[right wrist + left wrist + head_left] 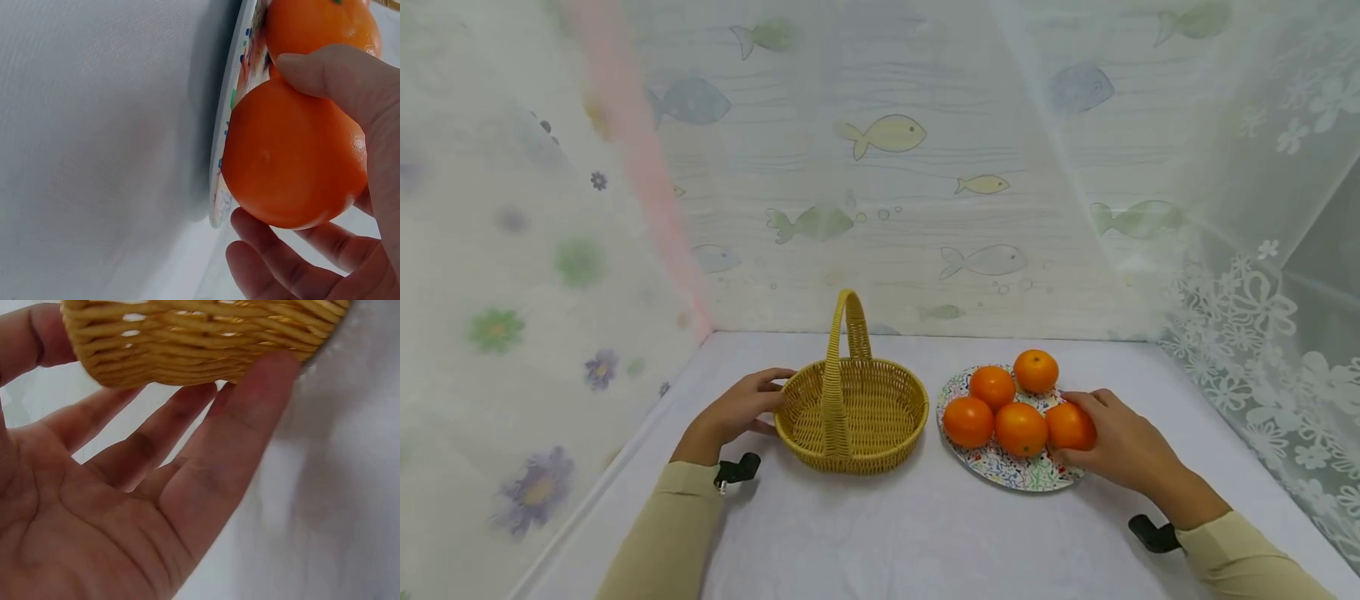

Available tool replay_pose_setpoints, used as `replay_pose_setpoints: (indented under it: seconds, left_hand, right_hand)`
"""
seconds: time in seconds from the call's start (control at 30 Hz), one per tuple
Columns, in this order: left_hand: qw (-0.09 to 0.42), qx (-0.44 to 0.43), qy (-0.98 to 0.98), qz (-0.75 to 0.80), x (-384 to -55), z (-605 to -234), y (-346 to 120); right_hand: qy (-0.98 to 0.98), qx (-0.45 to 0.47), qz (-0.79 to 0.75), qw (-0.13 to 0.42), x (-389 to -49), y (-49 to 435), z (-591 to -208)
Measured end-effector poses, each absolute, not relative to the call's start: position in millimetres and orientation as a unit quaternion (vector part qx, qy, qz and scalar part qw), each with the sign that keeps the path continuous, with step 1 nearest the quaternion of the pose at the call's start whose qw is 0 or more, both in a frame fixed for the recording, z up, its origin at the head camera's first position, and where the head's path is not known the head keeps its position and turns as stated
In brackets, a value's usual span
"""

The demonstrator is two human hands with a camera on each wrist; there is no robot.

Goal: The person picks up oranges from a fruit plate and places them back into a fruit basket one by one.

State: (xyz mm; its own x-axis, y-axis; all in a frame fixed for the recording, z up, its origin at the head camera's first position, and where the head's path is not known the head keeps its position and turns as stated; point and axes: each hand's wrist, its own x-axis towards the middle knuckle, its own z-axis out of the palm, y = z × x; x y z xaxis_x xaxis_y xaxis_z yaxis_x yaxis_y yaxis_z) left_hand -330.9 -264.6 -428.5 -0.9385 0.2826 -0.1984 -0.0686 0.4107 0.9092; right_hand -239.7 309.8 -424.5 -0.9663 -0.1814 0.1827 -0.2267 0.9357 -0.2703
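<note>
A yellow woven basket with a tall arched handle stands on the white cloth, bare wicker showing inside. At its left side my left hand holds the basket wall, its thumb low on the wicker and fingers farther round. On the right, a round patterned plate carries several oranges. My right hand grips the orange at the plate's right edge, with the thumb on one side and fingers on the other. In the right wrist view this orange sits against the plate rim.
White cloth covers the table. A fish-printed curtain hangs along the back, a flowered sheet on the left and lacy netting on the right. Dark wrist-worn devices sit at the left wrist and right wrist.
</note>
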Motion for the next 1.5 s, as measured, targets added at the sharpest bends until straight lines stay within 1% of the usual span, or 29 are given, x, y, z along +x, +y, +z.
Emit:
replay_pose_setpoints:
  seconds: [0.17, 0.4, 0.63, 0.77, 1.0, 1.23, 1.5]
  left_hand:
    - [0.167, 0.057, 0.805, 0.567, -329, -428, -267]
    - [0.166, 0.031, 0.79, 0.59, -328, -433, -266]
    - [0.175, 0.038, 0.773, 0.608, -328, -440, -269]
    - [0.177, 0.044, 0.765, 0.618, -330, -442, -270]
    - [0.182, 0.024, 0.754, 0.631, -330, -445, -273]
    - [0.182, 0.03, 0.745, 0.641, -328, -446, -273]
    - [0.18, -0.002, 0.736, 0.653, -329, -449, -273]
  right_hand:
    - [-0.978, 0.106, 0.151, 0.092, -240, 310, -425]
    - [-0.976, 0.114, 0.159, 0.096, -235, 311, -418]
    - [-0.974, 0.12, 0.158, 0.111, -235, 312, -407]
    - [-0.971, 0.123, 0.158, 0.13, -236, 312, -402]
    - [-0.963, 0.136, 0.163, 0.165, -236, 304, -396]
    - [-0.947, 0.149, 0.185, 0.214, -242, 297, -393]
    - [-0.929, 0.171, 0.22, 0.243, -255, 279, -392]
